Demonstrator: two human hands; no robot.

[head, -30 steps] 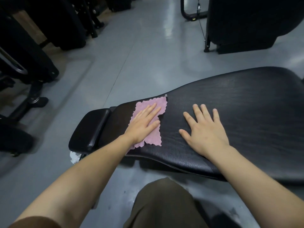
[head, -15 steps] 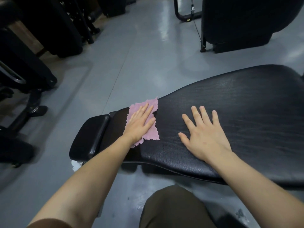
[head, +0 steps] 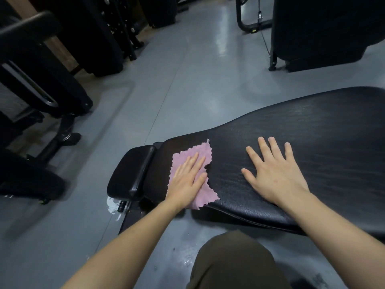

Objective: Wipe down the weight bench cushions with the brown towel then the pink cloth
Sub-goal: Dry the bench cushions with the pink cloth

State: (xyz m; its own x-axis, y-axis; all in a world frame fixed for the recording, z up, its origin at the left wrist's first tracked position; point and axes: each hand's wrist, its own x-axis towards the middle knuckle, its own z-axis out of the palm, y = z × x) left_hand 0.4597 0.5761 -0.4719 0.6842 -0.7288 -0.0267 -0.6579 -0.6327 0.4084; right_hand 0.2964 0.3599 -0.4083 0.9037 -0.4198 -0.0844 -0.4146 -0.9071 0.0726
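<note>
On the narrow end of the long cushion point(head: 308, 147), at about seven o'clock from the frame's centre, the left hand point(head: 187, 178) lies palm-down on the pink cloth point(head: 205, 195), its fingers straight and close together, pressing the cloth flat against the black vinyl. The cloth spreads out from under the hand, one ragged corner reaching toward twelve o'clock at the cushion's far edge and another hanging toward five o'clock at the near edge. At three o'clock from that hand, well apart from the cloth, the right hand point(head: 275, 176) rests flat on the bare cushion with fingers spread wide, holding nothing. A small pad point(head: 130, 174) sits just beside the cushion's narrow end at nine o'clock from the cloth, a thin gap between them. Below it, at six o'clock, a white patch point(head: 112, 205) marks the grey floor point(head: 187, 90), possibly scuffed paint, though the view is too dim to tell. A knee point(head: 233, 261) in olive fabric shows at the frame's bottom. Dark gym machines point(head: 41, 84) stand at ten o'clock and at one o'clock.
</note>
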